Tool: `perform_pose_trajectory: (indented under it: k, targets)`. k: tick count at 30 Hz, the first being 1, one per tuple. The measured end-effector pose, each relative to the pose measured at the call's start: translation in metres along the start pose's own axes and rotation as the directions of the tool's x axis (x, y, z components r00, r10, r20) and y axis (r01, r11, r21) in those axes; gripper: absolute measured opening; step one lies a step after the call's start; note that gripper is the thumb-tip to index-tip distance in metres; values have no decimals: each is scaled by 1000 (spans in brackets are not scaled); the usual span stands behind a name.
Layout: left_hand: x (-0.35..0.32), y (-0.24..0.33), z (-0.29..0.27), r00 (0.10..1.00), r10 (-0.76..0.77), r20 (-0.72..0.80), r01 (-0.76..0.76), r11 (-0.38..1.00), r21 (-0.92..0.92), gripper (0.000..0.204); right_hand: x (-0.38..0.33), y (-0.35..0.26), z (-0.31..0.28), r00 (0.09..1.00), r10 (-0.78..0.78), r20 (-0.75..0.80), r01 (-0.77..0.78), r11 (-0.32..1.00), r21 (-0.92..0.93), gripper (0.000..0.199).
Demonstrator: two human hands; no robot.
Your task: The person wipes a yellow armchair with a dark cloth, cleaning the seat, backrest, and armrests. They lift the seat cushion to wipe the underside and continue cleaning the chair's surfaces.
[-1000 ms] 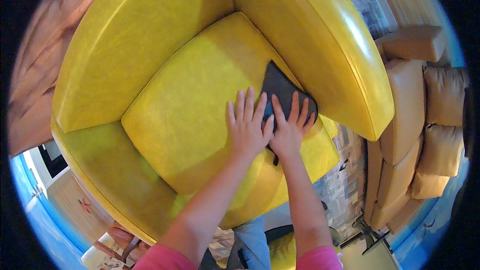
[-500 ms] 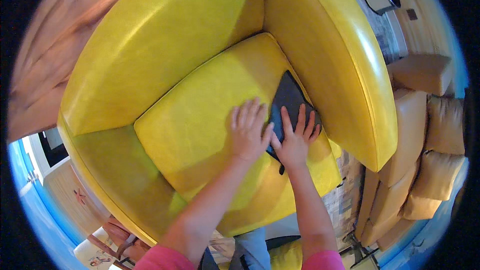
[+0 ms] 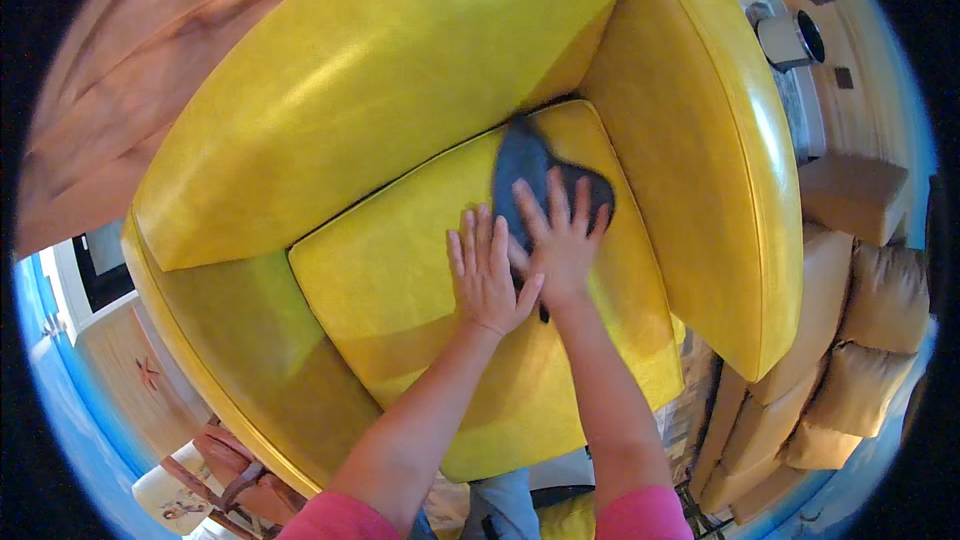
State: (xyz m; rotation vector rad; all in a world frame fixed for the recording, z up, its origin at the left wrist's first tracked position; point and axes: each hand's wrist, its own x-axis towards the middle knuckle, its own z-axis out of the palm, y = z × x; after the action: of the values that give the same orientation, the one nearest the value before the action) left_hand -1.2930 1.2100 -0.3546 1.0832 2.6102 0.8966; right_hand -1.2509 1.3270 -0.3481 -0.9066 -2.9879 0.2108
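A dark grey cloth (image 3: pixel 522 162) lies crumpled on the seat cushion (image 3: pixel 385 275) of a yellow leather armchair (image 3: pixel 380 80). My right hand (image 3: pixel 562 248) rests on the cloth with its fingers spread, pressing it against the seat. Palm down just to its left, my left hand (image 3: pixel 487 280) has its fingers stretched out over the cushion. Its thumb comes close to the right hand. A small dark tab of the cloth shows below the right hand; the rest there is hidden by it.
The chair's curved back and arms wrap around the cushion. At the right stands a tan sofa (image 3: pixel 775 420) with brown pillows (image 3: pixel 883 300). A white bin (image 3: pixel 785 40) is at the upper right, and a wooden chair (image 3: pixel 235 470) is at the lower left.
The cloth and my right hand have slid left and farther across the seat, and the cloth has bunched differently. My left hand stays near the middle of the cushion. The view has shifted slightly.
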Motion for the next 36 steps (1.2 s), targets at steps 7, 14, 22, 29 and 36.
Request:
perform_pose_trajectory:
  k: [7, 14, 22, 29, 36]
  targets:
    - [-5, 3, 0, 994, 30, 108, -37, 997, 65, 80, 32, 23, 1, 1000, -7, 5, 6, 990, 143, 68]
    - [-11, 0, 13, 998, 59, 8, -59, 998, -35, 90, 103, 36, 20, 983, 180, 31, -182, 982, 43, 64]
    - [-10, -10, -5, 953, -167, -254, 19, 867, -499, 83, 65, -60, 20, 983, -182, -16, 182, 976, 120, 55]
    - [-7, -61, -73, 924, -333, -185, 318, 942, -108, 54, 24, -124, 23, 926, -376, -13, 374, 915, 150, 52]
    - [-82, -67, -101, 912, -395, -114, 402, 914, 49, 68, -32, -163, -5, 850, -506, 147, 473, 855, 213, 59]
